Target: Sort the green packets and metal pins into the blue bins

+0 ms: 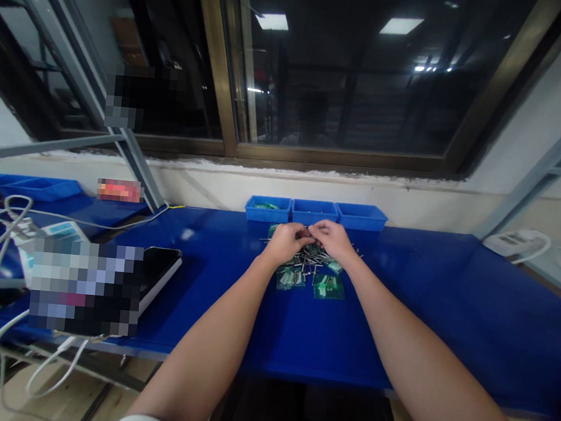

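My left hand (286, 240) and my right hand (331, 237) meet over a heap of small green circuit boards (327, 287) and thin metal pins (305, 260) on the blue table (399, 312). Both hands have their fingers curled and pinched together, fingertips touching at the middle. What they pinch is too small to make out. More green boards lie just in front of the wrists.
Three blue bins (316, 212) stand in a row behind the heap; the left one holds green parts. A dark flat device (157, 272) and white cables (8, 226) lie at the left. A white power strip (513, 243) sits at the far right. A window spans the back.
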{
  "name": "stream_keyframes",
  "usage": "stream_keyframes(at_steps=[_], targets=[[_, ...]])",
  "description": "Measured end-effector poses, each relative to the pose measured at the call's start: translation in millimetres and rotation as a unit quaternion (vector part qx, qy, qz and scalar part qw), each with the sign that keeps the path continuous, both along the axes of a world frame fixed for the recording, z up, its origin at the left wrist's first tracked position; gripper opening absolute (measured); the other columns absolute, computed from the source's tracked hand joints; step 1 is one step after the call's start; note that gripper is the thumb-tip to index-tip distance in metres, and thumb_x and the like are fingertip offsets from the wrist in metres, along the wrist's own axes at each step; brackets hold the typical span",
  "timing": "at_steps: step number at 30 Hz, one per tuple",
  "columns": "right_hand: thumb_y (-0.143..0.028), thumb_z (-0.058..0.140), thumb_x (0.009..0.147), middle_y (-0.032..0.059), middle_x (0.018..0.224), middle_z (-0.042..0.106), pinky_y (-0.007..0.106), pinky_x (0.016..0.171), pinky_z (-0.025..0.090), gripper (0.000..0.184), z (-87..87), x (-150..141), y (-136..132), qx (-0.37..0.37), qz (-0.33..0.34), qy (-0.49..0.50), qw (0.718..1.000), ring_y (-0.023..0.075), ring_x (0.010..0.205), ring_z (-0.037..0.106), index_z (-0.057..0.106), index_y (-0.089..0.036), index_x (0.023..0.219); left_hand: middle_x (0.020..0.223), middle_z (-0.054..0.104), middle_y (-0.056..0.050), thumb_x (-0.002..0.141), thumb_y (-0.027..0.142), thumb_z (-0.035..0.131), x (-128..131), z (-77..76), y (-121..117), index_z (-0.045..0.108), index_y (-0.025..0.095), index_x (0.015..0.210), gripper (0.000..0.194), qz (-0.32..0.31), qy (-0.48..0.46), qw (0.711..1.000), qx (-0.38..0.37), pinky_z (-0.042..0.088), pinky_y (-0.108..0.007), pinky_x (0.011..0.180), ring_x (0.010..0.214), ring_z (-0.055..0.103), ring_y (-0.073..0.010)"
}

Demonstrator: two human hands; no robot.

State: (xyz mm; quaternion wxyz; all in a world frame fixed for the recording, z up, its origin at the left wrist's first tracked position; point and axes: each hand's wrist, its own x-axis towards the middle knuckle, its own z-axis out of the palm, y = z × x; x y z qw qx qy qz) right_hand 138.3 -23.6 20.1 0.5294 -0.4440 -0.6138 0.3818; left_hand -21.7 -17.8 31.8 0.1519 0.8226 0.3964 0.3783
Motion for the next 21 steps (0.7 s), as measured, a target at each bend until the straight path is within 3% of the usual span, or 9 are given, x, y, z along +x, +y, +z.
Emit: stream_keyframes(at_steps=[6,16,21], targets=[[-0.048,0.071,0.057,-0.0006,0.058,0.059,0.027,0.051,0.038,0.035,2.6,2.1,-0.2,-0.011,0.016,0.006,1.000,0.0109,0.050,0.047,0.062,-0.017,0.070,0.074,0.069,-0.001,0.076,0.030,0.065,-1.1,-1.2,1.4,0.067,0.017,0.077,0.013,0.048,-0.018,0.999,0.005,0.046,-0.023,0.064,0.067,0.061,-0.0131],[-0.045,0.065,0.065,0.0015,0.062,0.062,0.028,0.056,0.041,0.029,-5.6,3.7,9.0,0.028,-0.019,-0.018,0.999,0.0128,0.055,0.051,0.063,-0.017,0.071,0.085,0.072,-0.003,0.078,0.023,0.060,-1.6,-0.6,0.5,0.069,0.017,0.089,0.016,0.021,-0.028,0.999,0.012,0.049,-0.025,0.072,0.075,0.064,-0.0151],[-0.045,0.071,0.056,0.0009,0.062,0.062,0.027,0.053,0.041,0.032,-0.2,2.0,3.9,0.010,-0.021,0.023,0.999,0.0126,0.053,0.051,0.064,-0.018,0.073,0.085,0.072,-0.003,0.079,0.023,0.059,-1.7,-0.8,0.0,0.070,0.018,0.089,0.016,0.034,-0.024,0.999,-0.005,0.050,-0.026,0.074,0.077,0.066,-0.0161]])
